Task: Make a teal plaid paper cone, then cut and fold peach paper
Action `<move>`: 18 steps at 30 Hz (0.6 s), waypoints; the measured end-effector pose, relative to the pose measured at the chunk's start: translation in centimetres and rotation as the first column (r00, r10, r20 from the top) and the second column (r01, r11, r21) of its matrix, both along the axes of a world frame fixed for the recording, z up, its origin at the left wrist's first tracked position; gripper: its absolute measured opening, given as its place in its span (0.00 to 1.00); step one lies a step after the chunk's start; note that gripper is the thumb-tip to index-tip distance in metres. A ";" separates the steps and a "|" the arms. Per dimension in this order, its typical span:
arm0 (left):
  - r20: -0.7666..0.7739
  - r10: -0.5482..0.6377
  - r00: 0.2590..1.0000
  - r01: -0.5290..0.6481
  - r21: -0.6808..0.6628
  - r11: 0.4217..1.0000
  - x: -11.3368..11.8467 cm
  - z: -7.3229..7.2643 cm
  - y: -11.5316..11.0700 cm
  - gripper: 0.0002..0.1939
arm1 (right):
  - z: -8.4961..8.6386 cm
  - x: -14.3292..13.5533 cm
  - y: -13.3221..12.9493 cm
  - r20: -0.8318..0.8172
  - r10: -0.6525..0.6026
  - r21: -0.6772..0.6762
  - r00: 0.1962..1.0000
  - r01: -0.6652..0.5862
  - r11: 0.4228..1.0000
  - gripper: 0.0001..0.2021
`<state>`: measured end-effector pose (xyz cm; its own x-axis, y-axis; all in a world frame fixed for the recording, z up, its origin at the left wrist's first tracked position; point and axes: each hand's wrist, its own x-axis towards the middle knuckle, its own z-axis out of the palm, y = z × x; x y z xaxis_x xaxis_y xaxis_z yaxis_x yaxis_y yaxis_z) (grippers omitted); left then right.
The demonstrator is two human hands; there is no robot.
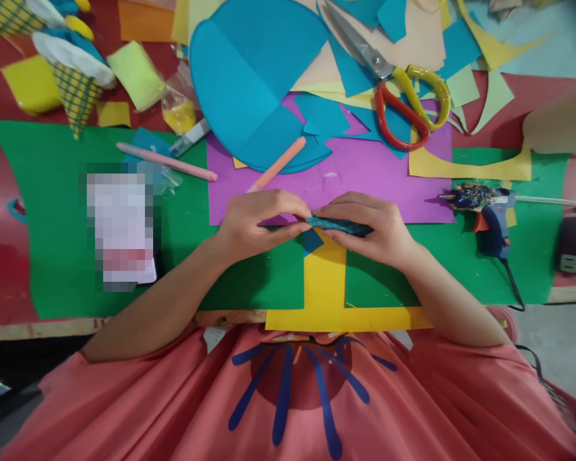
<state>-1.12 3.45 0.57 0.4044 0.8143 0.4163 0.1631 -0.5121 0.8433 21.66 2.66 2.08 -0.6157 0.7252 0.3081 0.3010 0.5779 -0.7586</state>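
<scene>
Between my hands is a narrow folded piece with a dark and teal checked pattern; whether it is cloth or paper I cannot tell. My left hand pinches its left end between thumb and fingers. Around its right part my right hand is closed, hiding that end. Just below lies a small blue scrap at the top of a yellow paper strip. Purple paper and green paper lie under the hands. An orange pen rests just beyond my left hand.
Scissors with red and yellow handles lie on paper scraps at the back. A glue gun with a cord is at the right. A large blue paper circle, a pink pen and a blurred-out phone lie leftward.
</scene>
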 end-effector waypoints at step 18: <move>0.124 0.009 0.992 0.017 -0.201 0.979 -0.1 -0.2 -0.3 0.14 | 0.1 0.2 0.0 0.134 -0.107 0.234 0.985 0.074 0.969 0.13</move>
<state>-1.24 3.16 0.40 0.3636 0.8850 0.2908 0.0498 -0.3301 0.9426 21.85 2.63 2.23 -0.6007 0.7013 0.3839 0.4567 0.6951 -0.5552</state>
